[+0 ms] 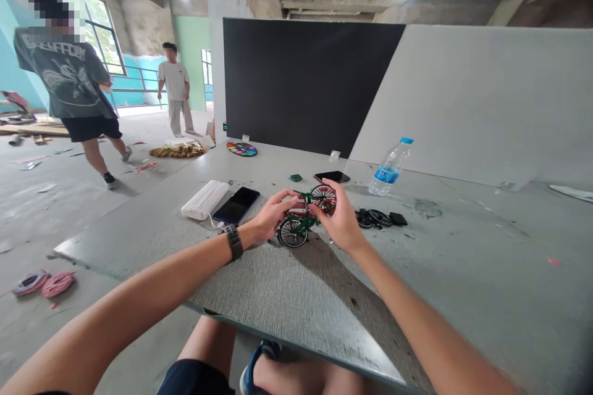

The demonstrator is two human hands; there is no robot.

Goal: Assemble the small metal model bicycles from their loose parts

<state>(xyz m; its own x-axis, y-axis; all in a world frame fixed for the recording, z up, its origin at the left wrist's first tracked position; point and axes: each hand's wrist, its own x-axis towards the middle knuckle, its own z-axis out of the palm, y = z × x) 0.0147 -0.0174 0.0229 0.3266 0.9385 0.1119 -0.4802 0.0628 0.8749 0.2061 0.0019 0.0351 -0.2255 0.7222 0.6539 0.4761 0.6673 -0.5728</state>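
A small green model bicycle (293, 230) with black spoked wheels is held tilted just above the table, between my two hands. My left hand (274, 213), a dark watch on its wrist, grips the frame from the left with the fingers closed. On the other side my right hand (340, 219) pinches the bicycle near its raised wheel. Fingers cover part of the frame. To the right of that hand lie several loose black parts (380, 218), some of them wheel-shaped. Behind the bicycle there is a small green piece (296, 178) on the table.
Left of my hands lie a white power bank (204, 199) and a dark phone (236, 205). Another phone (332, 177) and a water bottle (391, 168) are beyond. A colourful palette (241, 149) sits near the black-and-white panel (315, 83). Two people (69, 80) are at the left.
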